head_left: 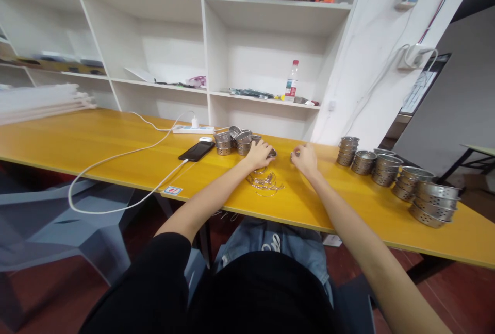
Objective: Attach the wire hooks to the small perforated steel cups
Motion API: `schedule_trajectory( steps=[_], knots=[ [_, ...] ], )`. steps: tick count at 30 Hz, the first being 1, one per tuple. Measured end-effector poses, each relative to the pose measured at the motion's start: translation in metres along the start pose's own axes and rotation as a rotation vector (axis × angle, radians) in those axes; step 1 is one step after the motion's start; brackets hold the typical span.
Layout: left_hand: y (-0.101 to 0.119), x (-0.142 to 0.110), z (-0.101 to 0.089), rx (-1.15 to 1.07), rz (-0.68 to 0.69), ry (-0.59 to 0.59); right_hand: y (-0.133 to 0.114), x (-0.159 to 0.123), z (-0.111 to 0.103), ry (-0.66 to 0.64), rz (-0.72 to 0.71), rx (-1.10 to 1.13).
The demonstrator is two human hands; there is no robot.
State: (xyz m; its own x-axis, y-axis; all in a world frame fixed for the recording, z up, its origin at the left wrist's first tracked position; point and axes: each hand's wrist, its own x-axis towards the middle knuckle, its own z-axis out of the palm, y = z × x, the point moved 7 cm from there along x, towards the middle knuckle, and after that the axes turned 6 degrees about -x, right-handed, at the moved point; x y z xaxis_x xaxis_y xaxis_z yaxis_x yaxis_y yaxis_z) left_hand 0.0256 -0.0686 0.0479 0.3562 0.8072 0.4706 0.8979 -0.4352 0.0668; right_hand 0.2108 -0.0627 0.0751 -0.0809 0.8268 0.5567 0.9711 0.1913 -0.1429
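My left hand (pixel 260 155) is curled over a metal cup (pixel 272 153), of which only the rim side shows past the fingers. Close behind that hand stands a cluster of perforated metal cups (pixel 223 144), some of them stacked or tilted. A loose pile of thin, curved metal wires (pixel 265 181) lies on the table just in front of it. To the right, my right hand (pixel 306 160) is closed, its fingertips at a small metallic piece mostly hidden by the hand.
Several stacks of perforated metal cups (pixel 386 169) line the right side of the yellow table (pixel 127 161). Left of the cluster are a black phone (pixel 197 151), a white cable and a power strip (pixel 193 129). White shelves with a bottle (pixel 291 81) rise behind.
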Motion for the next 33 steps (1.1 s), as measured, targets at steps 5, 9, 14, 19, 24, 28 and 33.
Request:
schedule_trajectory(
  steps=[5,9,14,19,24,28,33],
  knots=[
    [-0.001,0.003,0.0,0.05,-0.001,0.018,0.005,0.001,0.001,0.014,0.0,0.014],
    [0.002,0.005,-0.005,0.037,0.027,0.055,0.002,0.001,-0.003,0.027,-0.026,0.037],
    [0.002,0.006,0.005,-0.092,0.028,-0.078,-0.012,0.001,-0.001,-0.088,-0.09,0.12],
    [-0.01,0.005,0.007,-0.092,-0.113,-0.09,-0.039,-0.008,0.012,-0.285,-0.312,0.236],
    [-0.017,0.005,0.001,-0.115,-0.149,-0.072,-0.061,-0.023,0.022,-0.484,-0.384,0.391],
    [-0.02,0.003,-0.007,-0.156,-0.183,-0.047,-0.062,-0.026,0.027,-0.565,-0.252,0.418],
    [-0.023,0.0,-0.016,-0.209,-0.25,-0.061,-0.054,-0.025,0.03,-0.641,-0.156,0.318]
  ],
)
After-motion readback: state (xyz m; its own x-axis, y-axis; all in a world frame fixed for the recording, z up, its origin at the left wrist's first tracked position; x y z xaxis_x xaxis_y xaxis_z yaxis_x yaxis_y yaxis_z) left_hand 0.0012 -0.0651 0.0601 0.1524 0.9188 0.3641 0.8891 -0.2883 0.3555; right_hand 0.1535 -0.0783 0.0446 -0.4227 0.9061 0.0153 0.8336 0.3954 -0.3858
